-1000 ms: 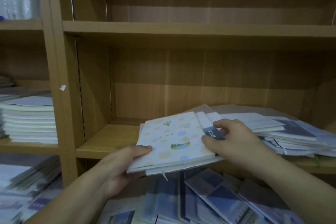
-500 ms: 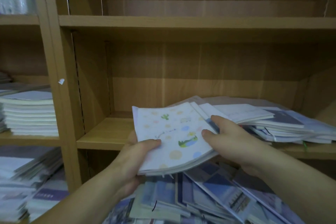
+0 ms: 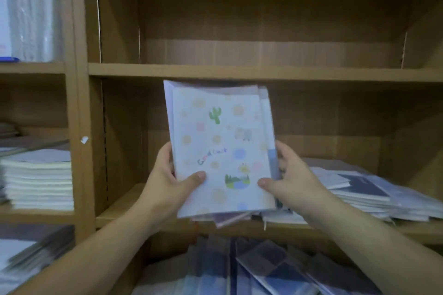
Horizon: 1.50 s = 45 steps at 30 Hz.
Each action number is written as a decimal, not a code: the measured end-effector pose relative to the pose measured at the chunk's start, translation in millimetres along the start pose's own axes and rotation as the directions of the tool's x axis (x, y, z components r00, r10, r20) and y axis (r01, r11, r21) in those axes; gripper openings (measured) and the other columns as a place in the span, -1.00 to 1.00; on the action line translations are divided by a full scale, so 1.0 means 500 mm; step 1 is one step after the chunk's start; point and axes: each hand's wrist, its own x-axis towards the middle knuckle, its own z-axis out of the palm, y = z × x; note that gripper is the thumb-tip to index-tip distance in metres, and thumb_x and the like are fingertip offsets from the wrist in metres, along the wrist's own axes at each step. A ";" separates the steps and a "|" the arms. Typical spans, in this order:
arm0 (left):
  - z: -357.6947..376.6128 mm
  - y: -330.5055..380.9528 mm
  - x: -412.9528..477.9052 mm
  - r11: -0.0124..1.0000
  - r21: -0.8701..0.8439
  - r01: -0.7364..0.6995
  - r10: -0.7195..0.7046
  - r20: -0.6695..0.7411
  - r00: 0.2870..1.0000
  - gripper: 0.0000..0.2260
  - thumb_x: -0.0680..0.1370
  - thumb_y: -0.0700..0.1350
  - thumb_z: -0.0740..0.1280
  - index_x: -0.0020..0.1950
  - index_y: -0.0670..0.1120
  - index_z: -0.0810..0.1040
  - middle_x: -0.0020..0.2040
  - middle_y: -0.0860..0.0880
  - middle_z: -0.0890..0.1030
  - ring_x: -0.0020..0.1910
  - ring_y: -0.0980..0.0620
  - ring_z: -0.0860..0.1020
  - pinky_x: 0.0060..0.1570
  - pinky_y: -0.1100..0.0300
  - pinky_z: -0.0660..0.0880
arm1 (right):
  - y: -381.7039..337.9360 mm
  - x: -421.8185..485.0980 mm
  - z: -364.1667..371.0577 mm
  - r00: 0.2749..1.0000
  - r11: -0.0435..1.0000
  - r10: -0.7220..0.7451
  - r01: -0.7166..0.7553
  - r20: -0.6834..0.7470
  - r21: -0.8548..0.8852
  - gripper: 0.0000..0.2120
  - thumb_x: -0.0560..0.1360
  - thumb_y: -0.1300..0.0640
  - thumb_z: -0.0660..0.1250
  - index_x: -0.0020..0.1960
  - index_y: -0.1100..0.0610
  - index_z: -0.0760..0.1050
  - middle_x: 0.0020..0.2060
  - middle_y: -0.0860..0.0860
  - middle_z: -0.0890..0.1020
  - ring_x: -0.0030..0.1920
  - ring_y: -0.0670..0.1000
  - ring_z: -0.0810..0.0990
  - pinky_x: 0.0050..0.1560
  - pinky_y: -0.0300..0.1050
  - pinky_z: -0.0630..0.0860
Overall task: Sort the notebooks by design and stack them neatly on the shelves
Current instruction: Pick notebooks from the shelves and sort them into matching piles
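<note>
Left hand [image 3: 167, 182], right hand [image 3: 292, 179]: each clamped on one side of notebook bundle [image 3: 215, 141], upright at frame centre. Likely squaring edges, mid-sort. Next: lay flat on shelf board [image 3: 119, 208], left of messy pile [image 3: 359, 189].

Dim, warm light falls mostly on the cactus-print notebook [image 3: 220, 146] at centre. The shelf board [image 3: 239, 72] casts a dark band beneath itself, and pale glare streaks the plastic wrapping [image 3: 31, 7] at upper left. All is soft, with smeared blur on the lower-left stack [image 3: 36, 254] and the blue notebooks [image 3: 275, 268] along the bottom edge.
</note>
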 end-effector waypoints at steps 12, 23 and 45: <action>-0.106 -0.087 -0.124 0.999 -0.034 -0.037 0.035 -0.071 0.997 -0.41 0.57 -0.20 0.44 0.47 0.21 0.29 0.20 0.23 0.62 0.15 0.18 0.64 -0.06 0.22 0.65 | 0.076 -0.041 0.171 0.996 0.983 0.071 -0.060 -0.055 0.174 -0.56 0.56 0.19 0.42 0.25 -0.06 0.23 0.04 -0.05 0.60 -0.03 -0.03 0.63 -0.05 -0.07 0.63; -0.081 -0.122 -0.188 0.985 0.075 -0.154 0.162 -0.120 0.979 -0.45 0.57 -0.10 0.43 0.49 0.18 0.30 0.29 0.22 0.57 0.27 0.18 0.57 0.11 0.21 0.60 | 0.109 -0.140 0.195 0.992 0.979 -0.124 0.126 -0.021 0.163 -0.35 0.63 0.26 0.28 0.45 -0.26 0.02 0.24 -0.34 0.39 0.17 -0.36 0.48 0.02 -0.36 0.53; -0.232 -0.142 0.035 0.974 0.204 -0.103 0.135 -0.153 0.979 -0.44 0.65 0.04 0.30 0.57 0.15 0.10 0.35 0.28 0.44 0.31 0.28 0.48 0.24 0.20 0.56 | 0.003 0.121 0.337 0.975 0.973 -0.213 0.207 0.057 0.101 -0.33 0.66 0.30 0.18 0.54 -0.18 -0.07 0.31 -0.15 0.33 0.32 -0.06 0.36 0.28 -0.14 0.34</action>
